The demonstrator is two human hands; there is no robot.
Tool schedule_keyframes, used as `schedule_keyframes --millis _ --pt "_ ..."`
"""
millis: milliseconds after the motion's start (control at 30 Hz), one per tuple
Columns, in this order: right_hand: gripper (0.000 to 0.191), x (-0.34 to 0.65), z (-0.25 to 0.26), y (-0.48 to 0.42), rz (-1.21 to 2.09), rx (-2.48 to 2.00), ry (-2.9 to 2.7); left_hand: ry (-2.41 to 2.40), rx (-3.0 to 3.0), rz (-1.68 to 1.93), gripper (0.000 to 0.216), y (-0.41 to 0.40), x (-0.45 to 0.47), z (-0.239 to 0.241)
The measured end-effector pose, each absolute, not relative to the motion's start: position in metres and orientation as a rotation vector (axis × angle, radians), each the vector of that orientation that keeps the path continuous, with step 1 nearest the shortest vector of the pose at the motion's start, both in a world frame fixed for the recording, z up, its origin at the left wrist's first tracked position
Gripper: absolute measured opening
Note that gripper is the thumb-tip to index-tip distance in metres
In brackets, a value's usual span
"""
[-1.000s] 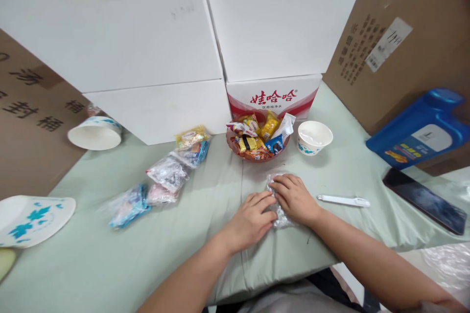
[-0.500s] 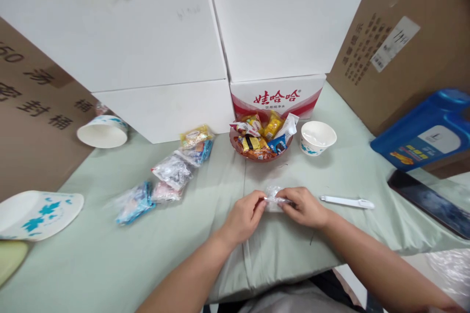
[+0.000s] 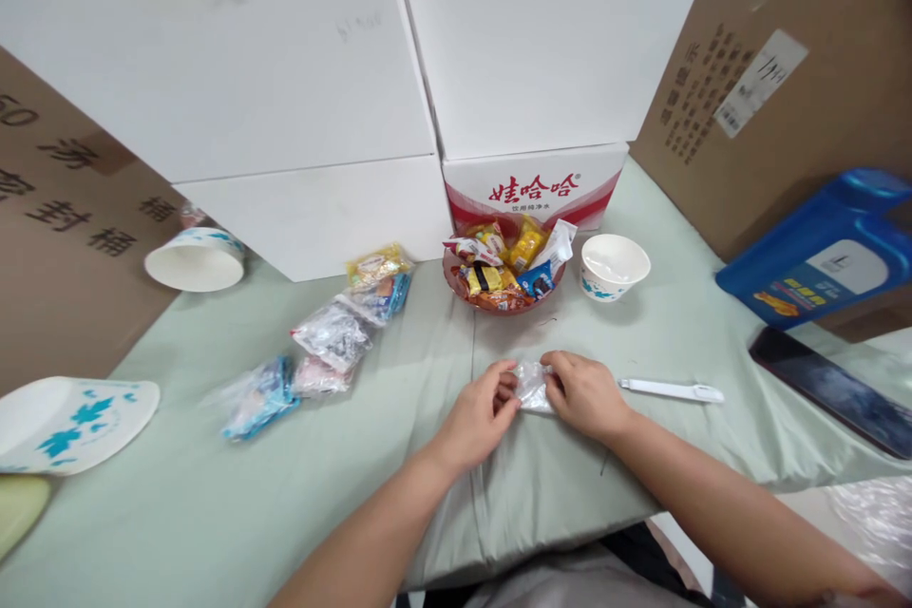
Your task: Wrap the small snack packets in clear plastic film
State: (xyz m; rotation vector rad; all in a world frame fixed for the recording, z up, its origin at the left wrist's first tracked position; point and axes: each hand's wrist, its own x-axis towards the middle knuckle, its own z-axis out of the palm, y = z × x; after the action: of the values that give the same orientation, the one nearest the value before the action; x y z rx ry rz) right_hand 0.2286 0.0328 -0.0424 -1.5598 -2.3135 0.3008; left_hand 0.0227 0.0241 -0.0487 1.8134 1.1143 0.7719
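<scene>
A small clear plastic bag [image 3: 533, 385] lies on the cloth-covered table between my two hands. My left hand [image 3: 479, 418] is at its left edge, thumb and forefinger apart with the other fingers curled; the fingertips reach the bag's side. My right hand [image 3: 585, 396] grips the bag's right side, its fingers bent over the plastic. Just beyond the hands stands a reddish see-through bowl [image 3: 491, 307] heaped with wrapped snacks. To the right of my right hand lies a slim white utility knife [image 3: 674, 390].
A paper bowl [image 3: 614, 266] stands right of the snacks. Several filled plastic bags [image 3: 333, 334] lie to the left, near two tipped paper bowls. White boxes [image 3: 306, 218] wall the back. A blue bottle [image 3: 819, 252] and a phone [image 3: 830, 389] are at the right.
My left thumb and forefinger have parted from their pinch on the plastic. The bag now lies flatter and shows more of its surface. My right hand has stayed on it.
</scene>
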Motion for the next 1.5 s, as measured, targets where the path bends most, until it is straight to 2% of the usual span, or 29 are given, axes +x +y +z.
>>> schedule_keyframes --millis 133,200,333,433,533,633,867,1000,1067,1133,1200,1367,1500 --pt "0.02 0.225 -0.043 0.033 0.282 -1.607 -2.349 1.123 2.182 0.876 0.023 0.022 0.023 -0.044" --pt "0.02 0.226 -0.043 0.033 0.294 -1.604 -2.353 1.024 2.408 0.886 0.024 0.022 0.024 -0.043" --pt "0.022 0.231 -0.043 0.035 0.219 -1.488 -2.264 0.88 2.646 0.628 0.028 0.027 0.024 -0.044" --pt "0.023 0.234 -0.041 0.036 0.161 -1.22 -2.189 0.925 2.647 0.501 0.028 0.029 0.025 -0.045" --pt "0.021 0.232 -0.038 0.035 0.305 -1.018 -2.327 0.962 2.644 0.489 0.03 0.028 0.025 -0.045" --pt "0.022 0.227 -0.034 0.032 0.401 -1.047 -2.437 0.967 2.619 0.553 0.029 0.026 0.026 -0.044" --pt "0.029 0.233 -0.033 0.031 0.372 -1.053 -2.558 1.103 2.333 0.786 0.015 0.033 0.017 -0.046" --pt "0.032 0.265 -0.014 0.056 0.104 -1.09 -2.289 1.076 2.376 0.685 0.017 0.035 0.015 -0.045" --pt "0.03 0.284 0.005 0.079 -0.128 -1.275 -2.063 1.08 2.381 0.659 0.019 0.035 0.015 -0.045" --pt "0.032 0.299 0.024 0.108 -0.188 -1.658 -1.991 1.076 2.38 0.65 0.02 0.035 0.015 -0.046" --pt "0.031 0.308 0.037 0.139 -0.101 -1.819 -2.038 1.074 2.378 0.652 0.019 0.036 0.015 -0.047" --pt "0.012 0.316 0.035 0.201 0.498 -2.143 -2.297 1.067 2.379 0.655 0.018 0.037 0.015 -0.048" --pt "0.034 0.318 0.019 0.22 0.695 -2.25 -2.269 1.006 2.381 0.695 0.013 0.038 0.014 -0.047"
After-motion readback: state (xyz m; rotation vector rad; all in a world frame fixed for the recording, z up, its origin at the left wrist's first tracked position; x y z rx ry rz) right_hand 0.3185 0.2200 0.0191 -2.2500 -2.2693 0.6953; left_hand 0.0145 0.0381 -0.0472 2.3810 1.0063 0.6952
